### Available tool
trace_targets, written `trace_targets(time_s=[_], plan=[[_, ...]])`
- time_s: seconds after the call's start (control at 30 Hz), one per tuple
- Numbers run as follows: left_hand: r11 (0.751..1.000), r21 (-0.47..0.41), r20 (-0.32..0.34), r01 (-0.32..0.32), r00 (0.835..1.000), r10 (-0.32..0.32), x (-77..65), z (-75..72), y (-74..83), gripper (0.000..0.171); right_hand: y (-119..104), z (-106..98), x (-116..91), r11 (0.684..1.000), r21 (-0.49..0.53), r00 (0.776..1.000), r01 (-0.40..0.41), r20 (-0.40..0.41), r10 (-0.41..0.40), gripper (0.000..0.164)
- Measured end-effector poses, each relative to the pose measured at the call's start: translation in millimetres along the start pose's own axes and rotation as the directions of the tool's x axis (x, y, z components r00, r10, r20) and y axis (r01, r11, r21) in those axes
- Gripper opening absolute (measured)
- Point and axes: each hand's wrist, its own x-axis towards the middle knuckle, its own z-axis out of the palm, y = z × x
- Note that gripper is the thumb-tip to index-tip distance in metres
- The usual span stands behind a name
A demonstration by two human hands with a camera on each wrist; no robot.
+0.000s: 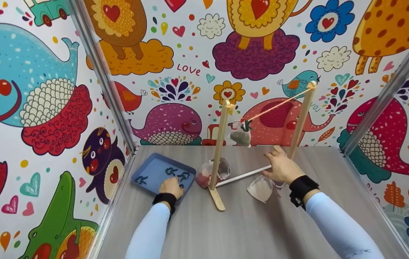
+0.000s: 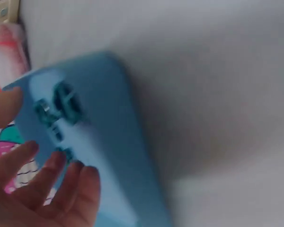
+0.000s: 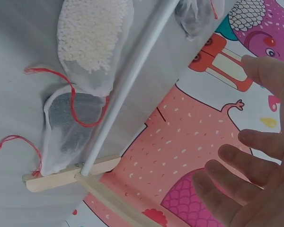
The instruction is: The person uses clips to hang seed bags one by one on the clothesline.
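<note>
My left hand (image 1: 171, 187) reaches over the near right part of a blue tray (image 1: 150, 165), its fingers loosely bent and apart with nothing between them. Several dark green clips (image 1: 171, 171) lie in the tray. My right hand (image 1: 281, 167) is beside the right wooden post (image 1: 302, 122), fingers spread and holding nothing in the right wrist view. An orange string (image 1: 280, 103) runs between the two posts. From it hangs a mesh pouch (image 1: 240, 138) with dark contents, a green clip (image 1: 246, 125) at its top.
A white rod (image 1: 244, 175) joins the posts near the table. Below my right hand lie a pouch of white grains (image 3: 92, 42) and a dark-filled pouch (image 3: 73, 123) with red ties. A reddish pouch (image 1: 204, 178) sits behind the left post (image 1: 219, 147). Patterned walls enclose the table.
</note>
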Motion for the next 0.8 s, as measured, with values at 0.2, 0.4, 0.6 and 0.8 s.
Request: trace_targets(time_s=[0.2, 0.4, 0.6, 0.8], plan=[[0.998, 0.028, 0.023, 0.059, 0.998, -0.06, -5.6, 12.7, -4.5, 0.023, -6.0, 2.1, -5.0, 0.999, -0.04, 0.999, -0.028, 0.028, 0.029, 0.074], [0.998, 0.031, -0.01, 0.046, 0.999, -0.046, -5.3, 17.1, -0.6, 0.01, -10.8, 4.0, -7.3, 0.999, 0.016, 0.998, -0.029, 0.052, 0.028, 0.072], [0.998, 0.005, 0.054, 0.058, 0.997, -0.058, -5.6, 17.8, -3.8, 0.029, -12.6, 9.3, -11.3, 0.999, 0.043, 0.998, -0.009, 0.055, 0.007, 0.068], [0.999, -0.009, 0.1, 0.038, 0.994, -0.037, -0.4, 13.8, -7.2, 0.039, -17.0, 12.3, -10.1, 0.999, 0.042, 0.998, 0.012, 0.066, -0.015, 0.068]])
